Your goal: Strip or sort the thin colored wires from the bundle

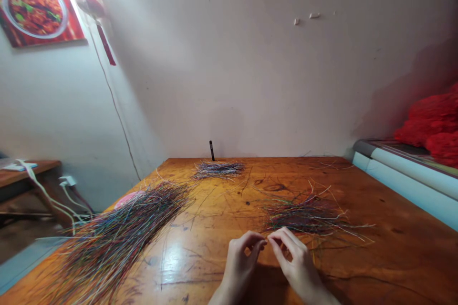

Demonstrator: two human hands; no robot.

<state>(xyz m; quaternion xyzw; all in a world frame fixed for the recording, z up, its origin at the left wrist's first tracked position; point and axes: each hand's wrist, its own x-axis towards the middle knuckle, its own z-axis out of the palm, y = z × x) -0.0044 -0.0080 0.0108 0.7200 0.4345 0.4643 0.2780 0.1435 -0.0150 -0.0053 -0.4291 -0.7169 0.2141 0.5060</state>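
Observation:
Both hands meet over the near part of the wooden table, fingertips almost touching. My left hand [242, 256] is closed in a pinch between thumb and forefinger. Facing it, my right hand [294, 257] is pinched the same way. Whatever lies between the fingertips is too small to make out. Just beyond my right hand is a loose heap of thin coloured wires [304, 214], several pale ends sticking out to the right. A much larger bundle of multicoloured wires [125, 236] spreads along the left side. Farther back lies a small bluish-white wire bundle [219, 169].
The wooden table [358, 267] has stray wires scattered on it. A black pen-like stick [212, 150] stands upright at the back edge. A pink round thing [129, 198] shows under the left bundle. At right are a pale roll [404, 171] and a red heap [434, 121].

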